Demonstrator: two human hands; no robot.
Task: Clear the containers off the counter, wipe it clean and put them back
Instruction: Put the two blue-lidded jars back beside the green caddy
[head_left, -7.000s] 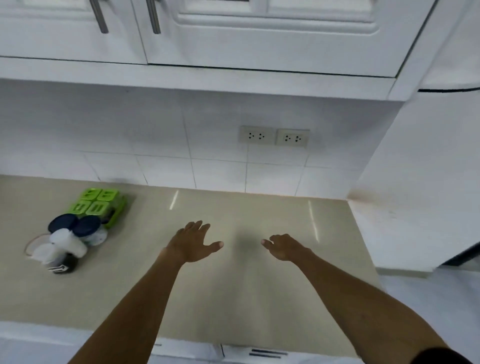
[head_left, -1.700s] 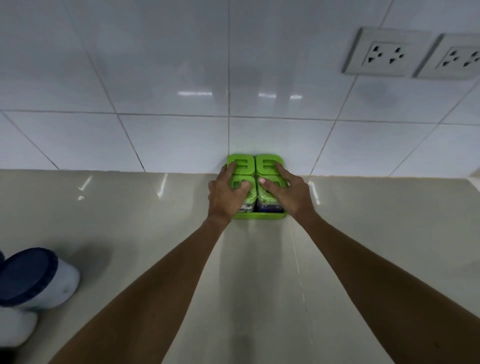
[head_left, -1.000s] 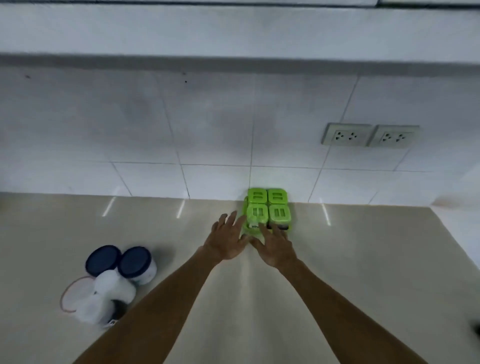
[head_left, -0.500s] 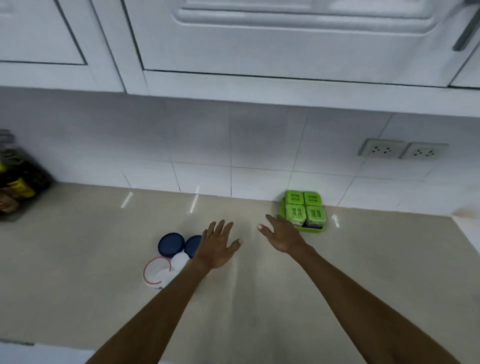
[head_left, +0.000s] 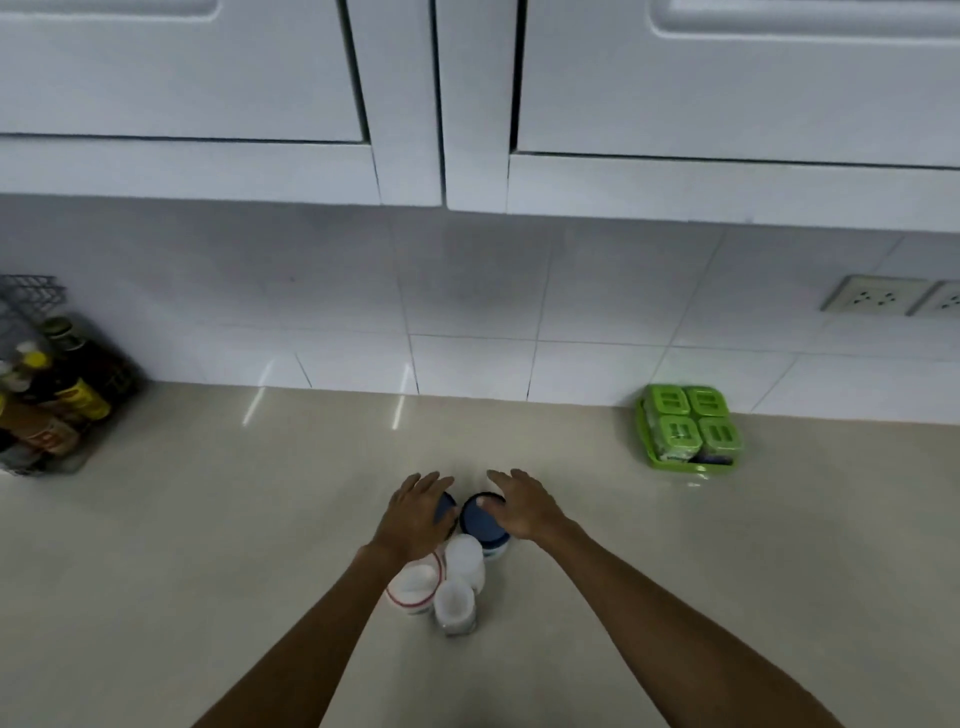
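A cluster of small containers stands mid-counter. Two are blue-lidded jars: my left hand (head_left: 415, 514) lies over the left blue-lidded jar (head_left: 445, 508), hiding most of it, and my right hand (head_left: 524, 506) rests its fingers on the edge of the right blue-lidded jar (head_left: 480, 522). Both hands have their fingers spread. Just in front stand a red-rimmed white tub (head_left: 413, 590), a white-lidded jar (head_left: 465, 561) and a small clear jar (head_left: 453, 608). A green tray (head_left: 675, 464) with several green-lidded boxes sits against the back wall at the right.
The beige counter (head_left: 208, 519) runs wide to both sides. A wire rack of sauce bottles (head_left: 41, 384) stands at the far left against the tiled wall. Wall sockets (head_left: 872, 296) are at the upper right, and white cabinets (head_left: 467, 104) hang overhead.
Both hands let go of the green tray by the wall and moved left and back onto the two blue-lidded jars. The view has shifted left, bringing the bottle rack in.
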